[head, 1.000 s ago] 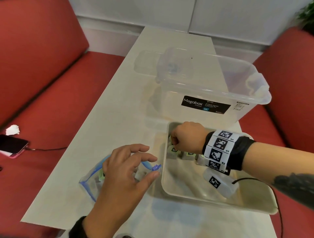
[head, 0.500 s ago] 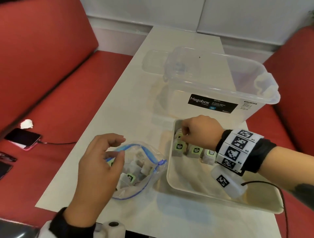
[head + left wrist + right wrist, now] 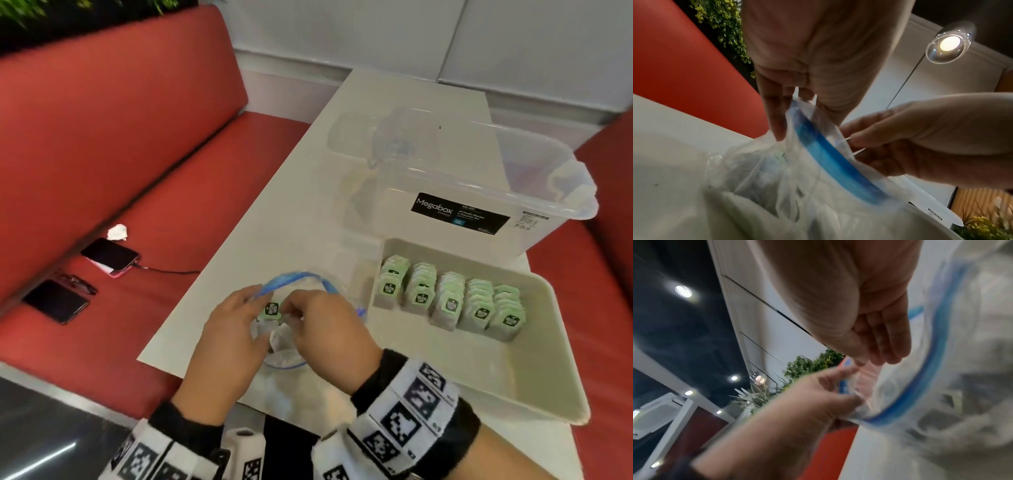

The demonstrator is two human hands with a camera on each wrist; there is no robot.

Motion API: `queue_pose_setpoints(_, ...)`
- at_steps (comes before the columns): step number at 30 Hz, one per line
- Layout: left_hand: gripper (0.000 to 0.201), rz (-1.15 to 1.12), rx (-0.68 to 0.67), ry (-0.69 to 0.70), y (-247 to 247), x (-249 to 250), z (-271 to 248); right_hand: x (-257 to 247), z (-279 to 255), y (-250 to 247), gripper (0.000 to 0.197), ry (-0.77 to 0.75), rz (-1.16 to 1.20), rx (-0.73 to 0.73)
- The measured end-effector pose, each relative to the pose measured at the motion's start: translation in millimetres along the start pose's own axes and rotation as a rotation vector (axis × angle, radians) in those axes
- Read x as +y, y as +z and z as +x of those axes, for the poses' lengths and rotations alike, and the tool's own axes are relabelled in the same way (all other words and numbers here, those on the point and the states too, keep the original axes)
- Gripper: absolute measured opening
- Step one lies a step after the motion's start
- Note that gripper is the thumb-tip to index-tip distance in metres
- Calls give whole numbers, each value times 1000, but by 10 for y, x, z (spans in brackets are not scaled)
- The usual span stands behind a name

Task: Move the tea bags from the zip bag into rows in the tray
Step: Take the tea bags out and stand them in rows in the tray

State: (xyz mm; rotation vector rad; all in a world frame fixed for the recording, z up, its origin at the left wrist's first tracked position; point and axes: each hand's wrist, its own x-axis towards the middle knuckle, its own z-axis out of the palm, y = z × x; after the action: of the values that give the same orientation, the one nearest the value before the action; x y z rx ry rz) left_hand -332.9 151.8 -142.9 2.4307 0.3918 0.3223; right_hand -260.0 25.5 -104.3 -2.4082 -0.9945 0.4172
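The clear zip bag [image 3: 301, 277] with a blue zip lies on the white table's near left part. My left hand [image 3: 251, 305] pinches its rim [image 3: 795, 104] between thumb and fingers. My right hand [image 3: 296, 308] pinches the rim right beside it [image 3: 865, 363]. A tea bag with a green tag [image 3: 272, 310] stands in the bag's mouth between the two hands; more lie blurred inside [image 3: 972, 386]. The beige tray [image 3: 445, 373] sits to the right. Along its far side stand several rows of tea bags [image 3: 448, 301].
A clear Megabox bin [image 3: 479, 192] stands just behind the tray. The red bench [image 3: 205, 192] on the left holds a phone on a cable [image 3: 109, 257], a dark wallet [image 3: 56, 301] and a crumpled tissue [image 3: 118, 232]. The table's near edge is close under my wrists.
My right hand has left the tray and come to the bag's mouth beside the left hand. The tray shows more tea bags than before. The view has swung left.
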Motion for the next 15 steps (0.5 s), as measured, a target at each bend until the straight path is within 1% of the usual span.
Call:
queue_pose_setpoints(3, 69, 11, 31, 5, 44, -21, -93, -9, 126, 257, 32, 47, -99, -79)
queue_pose_setpoints(6, 76, 1, 64, 33, 64, -26, -139, -28, 193, 309, 40, 56, -164, -59)
queue_pose_setpoints(9, 75, -13, 63, 37, 64, -17, -154, -22, 230, 331, 33, 54, -201, -25)
queue_pose_setpoints(12, 69, -12, 64, 48, 64, -37, -154, -5, 246, 355, 28, 64, -193, -44)
queue_pose_setpoints(15, 71, -26, 56, 64, 80, -46, -146, -44, 272, 363, 29, 34, -326, -42)
